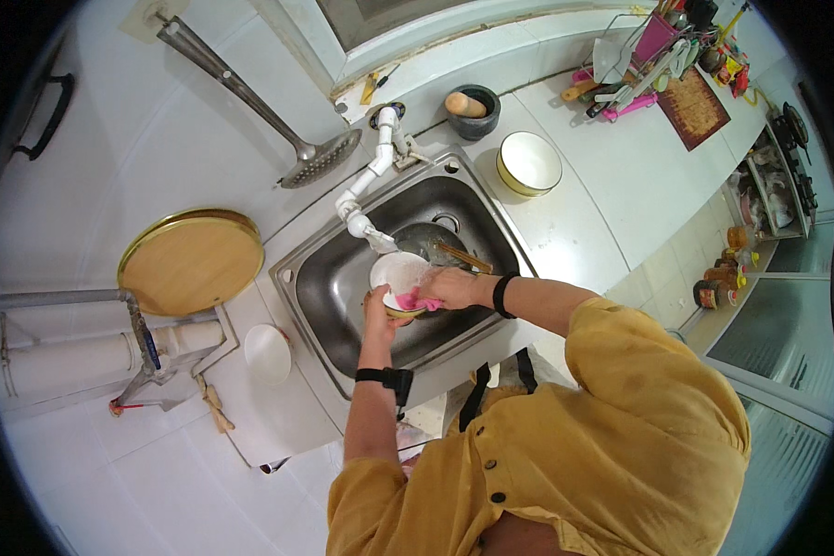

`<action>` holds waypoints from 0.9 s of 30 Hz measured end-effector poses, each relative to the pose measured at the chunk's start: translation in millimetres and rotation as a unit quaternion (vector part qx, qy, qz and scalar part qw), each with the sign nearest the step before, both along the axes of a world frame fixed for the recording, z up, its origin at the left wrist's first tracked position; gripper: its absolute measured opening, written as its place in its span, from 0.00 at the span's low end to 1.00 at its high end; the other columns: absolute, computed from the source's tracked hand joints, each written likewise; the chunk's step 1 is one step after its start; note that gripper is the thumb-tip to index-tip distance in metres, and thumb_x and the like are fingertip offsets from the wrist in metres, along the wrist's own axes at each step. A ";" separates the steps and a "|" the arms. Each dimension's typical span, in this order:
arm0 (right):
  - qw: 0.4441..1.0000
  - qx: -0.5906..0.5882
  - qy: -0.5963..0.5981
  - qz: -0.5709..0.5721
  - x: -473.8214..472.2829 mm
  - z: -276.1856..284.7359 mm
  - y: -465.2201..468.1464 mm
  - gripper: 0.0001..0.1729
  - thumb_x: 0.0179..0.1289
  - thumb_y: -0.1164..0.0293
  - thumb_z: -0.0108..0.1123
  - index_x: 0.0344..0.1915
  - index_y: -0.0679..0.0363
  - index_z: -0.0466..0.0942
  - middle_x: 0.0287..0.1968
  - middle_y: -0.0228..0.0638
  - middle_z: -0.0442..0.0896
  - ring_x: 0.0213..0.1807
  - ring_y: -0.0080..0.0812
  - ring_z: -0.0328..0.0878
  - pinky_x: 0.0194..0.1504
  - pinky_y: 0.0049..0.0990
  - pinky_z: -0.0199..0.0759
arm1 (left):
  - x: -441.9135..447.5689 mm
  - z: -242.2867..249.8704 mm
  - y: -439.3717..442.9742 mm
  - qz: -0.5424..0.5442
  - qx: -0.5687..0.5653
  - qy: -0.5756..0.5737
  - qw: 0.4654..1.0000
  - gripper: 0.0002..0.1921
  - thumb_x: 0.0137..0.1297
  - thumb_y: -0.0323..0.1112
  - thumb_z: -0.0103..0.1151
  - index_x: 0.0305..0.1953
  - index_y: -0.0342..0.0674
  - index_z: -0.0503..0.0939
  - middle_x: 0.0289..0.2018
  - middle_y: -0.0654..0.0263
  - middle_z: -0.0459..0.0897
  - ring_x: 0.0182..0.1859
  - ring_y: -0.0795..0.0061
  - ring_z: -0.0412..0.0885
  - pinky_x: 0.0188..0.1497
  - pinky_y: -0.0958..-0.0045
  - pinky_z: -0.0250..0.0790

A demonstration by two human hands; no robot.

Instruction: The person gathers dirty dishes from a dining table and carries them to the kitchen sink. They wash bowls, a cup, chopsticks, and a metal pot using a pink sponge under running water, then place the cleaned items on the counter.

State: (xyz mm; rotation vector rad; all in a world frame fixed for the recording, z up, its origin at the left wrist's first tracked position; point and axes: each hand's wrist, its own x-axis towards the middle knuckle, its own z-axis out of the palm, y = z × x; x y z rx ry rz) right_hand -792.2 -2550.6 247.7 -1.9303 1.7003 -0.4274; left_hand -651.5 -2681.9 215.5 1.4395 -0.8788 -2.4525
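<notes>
Over a stainless steel sink (pixel 333 326), my left hand (pixel 381 314) grips the rim of a white bowl (pixel 393 270) with a yellowish outside. The bowl is tilted under the white faucet (pixel 365 182), where water runs. My right hand (pixel 452 287) presses a pink cloth (pixel 417 301) against the inside of the bowl; its fingertips are partly hidden by splashing water. Wooden chopsticks (pixel 467 257) lean in a dark round vessel (pixel 417 238) in the sink, just beyond my right hand.
Bowls (pixel 529 163) and a stone mortar (pixel 474 112) with a pestle stand right of the faucet. Another white bowl (pixel 267 354) sits left of the sink, near a round board (pixel 193 263). A utensil rack (pixel 650 42) is at the back right; a skimmer (pixel 320 161) hangs on the wall.
</notes>
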 end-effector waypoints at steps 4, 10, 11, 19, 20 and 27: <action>0.972 0.035 -0.138 -0.185 1.7 14.4 0.1 0.16 0.64 0.56 0.54 0.36 0.54 0.83 0.34 0.48 0.83 0.40 0.53 0.81 0.42 0.47 0.73 | -3.8 2.6 6.5 0.044 -0.058 -0.009 0.997 0.21 0.65 0.50 0.50 0.48 0.39 0.74 0.35 0.59 0.82 0.28 0.68 0.82 0.20 0.70 0.72; 0.994 0.009 -0.084 -0.074 3.0 32.0 -3.3 0.17 0.62 0.57 0.58 0.47 0.51 0.80 0.35 0.49 0.83 0.41 0.53 0.79 0.46 0.46 0.71 | -12.7 8.8 17.1 0.044 -0.056 -0.052 0.996 0.23 0.65 0.49 0.50 0.55 0.40 0.71 0.47 0.54 0.79 0.43 0.61 0.82 0.33 0.63 0.79; 0.992 0.033 -0.091 -0.081 -2.2 29.8 -3.3 0.18 0.62 0.59 0.58 0.50 0.50 0.80 0.37 0.48 0.83 0.43 0.52 0.79 0.48 0.45 0.71 | -13.2 10.4 16.0 0.102 -0.078 -0.039 0.991 0.25 0.65 0.49 0.50 0.57 0.39 0.70 0.50 0.53 0.78 0.47 0.59 0.82 0.37 0.61 0.80; 0.993 -0.120 0.001 -0.022 -1.9 11.8 -6.8 0.11 0.55 0.62 0.59 0.34 0.56 0.80 0.34 0.46 0.83 0.41 0.51 0.81 0.44 0.46 0.73 | 0.5 27.0 -2.2 0.022 -0.012 -0.001 1.000 0.29 0.67 0.53 0.49 0.61 0.37 0.68 0.54 0.54 0.78 0.50 0.58 0.82 0.42 0.59 0.80; 0.995 -0.080 -0.039 -0.041 0.6 12.8 -7.0 0.12 0.57 0.61 0.59 0.33 0.57 0.81 0.31 0.47 0.83 0.37 0.52 0.81 0.41 0.46 0.73 | -1.0 28.1 2.1 0.057 0.004 -0.005 0.998 0.31 0.67 0.58 0.50 0.61 0.39 0.69 0.52 0.56 0.79 0.48 0.61 0.83 0.40 0.59 0.80; 0.692 0.044 -0.572 -0.439 3.9 8.6 -5.7 0.22 0.66 0.52 0.60 0.42 0.61 0.79 0.24 0.27 0.77 0.24 0.16 0.72 0.28 0.18 0.67 | 10.6 45.2 13.7 -0.005 -0.065 -0.127 0.990 0.45 0.62 0.70 0.51 0.68 0.41 0.58 0.57 0.54 0.74 0.63 0.61 0.70 0.64 0.45 0.61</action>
